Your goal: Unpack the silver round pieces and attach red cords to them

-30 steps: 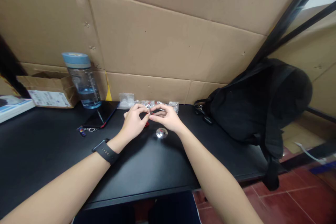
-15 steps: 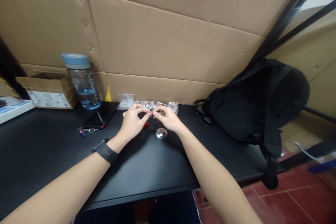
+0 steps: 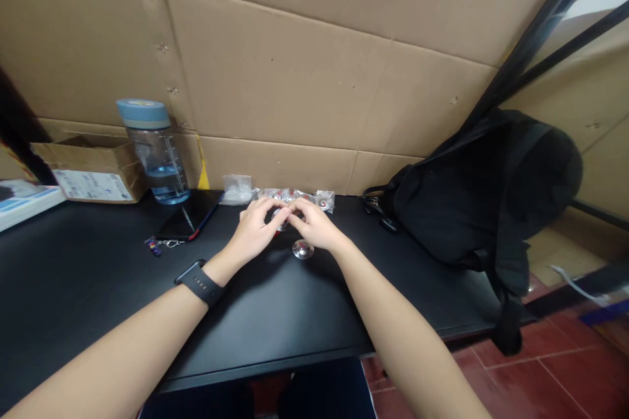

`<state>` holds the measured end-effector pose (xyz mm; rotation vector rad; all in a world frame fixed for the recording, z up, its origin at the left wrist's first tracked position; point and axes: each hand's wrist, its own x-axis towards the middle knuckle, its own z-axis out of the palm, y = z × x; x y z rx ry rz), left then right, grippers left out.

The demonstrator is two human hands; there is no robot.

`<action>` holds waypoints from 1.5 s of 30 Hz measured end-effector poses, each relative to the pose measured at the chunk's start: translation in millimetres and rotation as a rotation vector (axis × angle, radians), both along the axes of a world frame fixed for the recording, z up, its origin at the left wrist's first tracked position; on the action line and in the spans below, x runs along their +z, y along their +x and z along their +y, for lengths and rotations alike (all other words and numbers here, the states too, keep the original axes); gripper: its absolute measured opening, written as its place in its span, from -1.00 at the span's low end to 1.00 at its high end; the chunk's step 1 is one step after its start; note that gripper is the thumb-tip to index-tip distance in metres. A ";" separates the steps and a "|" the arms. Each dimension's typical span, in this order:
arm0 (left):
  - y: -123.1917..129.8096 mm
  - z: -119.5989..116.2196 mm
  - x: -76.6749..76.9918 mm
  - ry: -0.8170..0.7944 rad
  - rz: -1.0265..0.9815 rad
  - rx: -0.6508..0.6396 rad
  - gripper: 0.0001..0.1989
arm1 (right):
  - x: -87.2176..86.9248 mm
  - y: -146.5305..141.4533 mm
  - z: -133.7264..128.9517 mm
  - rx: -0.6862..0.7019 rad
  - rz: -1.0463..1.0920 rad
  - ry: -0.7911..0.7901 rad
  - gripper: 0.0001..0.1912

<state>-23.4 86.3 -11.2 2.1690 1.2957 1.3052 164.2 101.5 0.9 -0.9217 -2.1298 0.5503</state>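
Observation:
My left hand [image 3: 255, 228] and my right hand [image 3: 314, 226] meet above the table, fingertips together and curled in a pinch. In the gap below the left index finger shows a shiny silver round piece [image 3: 280, 217], mostly covered by the fingers, which seem to hold it. A bit of red shows just beneath it, partly hidden. On the table just below the right hand lies a silver disc [image 3: 303, 249] with a raised, reddish centre. Behind the fingers lies a row of small clear plastic packets [image 3: 324, 200]. A black watch [image 3: 200, 283] is on my left wrist.
A phone [image 3: 189, 217] with a charm, a water bottle [image 3: 156, 154] and a cardboard box [image 3: 93, 170] stand at the left of the black table [image 3: 275, 321]. A black backpack [image 3: 472, 196] with keys beside it fills the right. Cardboard [image 3: 319, 65] walls the back.
Both hands have shifted and lowered slightly, their fingers closing in. A silver round piece now shows between them, where before a thin small thing was pinched. The red thing is more hidden.

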 end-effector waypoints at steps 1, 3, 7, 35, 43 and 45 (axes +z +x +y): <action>-0.2 0.2 -0.2 0.001 0.014 0.006 -0.73 | 0.4 0.3 -0.3 0.002 0.002 0.004 -0.88; -0.5 0.8 -1.5 -0.005 0.058 0.010 -0.74 | 1.8 1.3 -0.1 0.007 0.019 0.011 -0.90; -2.0 2.7 -3.9 -0.026 0.173 -0.004 -0.74 | 5.0 4.4 1.9 -0.020 0.037 0.023 -0.89; -12.1 7.6 -4.9 -0.009 0.383 -0.155 -0.77 | 12.5 7.8 -8.6 0.004 -0.217 -0.134 -0.83; -14.0 11.9 -8.9 -0.011 0.391 -0.155 -0.83 | 12.3 9.4 -8.8 0.058 -0.297 -0.145 -0.77; -14.0 12.4 -9.4 -0.017 0.393 -0.146 -0.84 | 9.9 10.8 -7.3 0.057 -0.313 -0.141 -0.77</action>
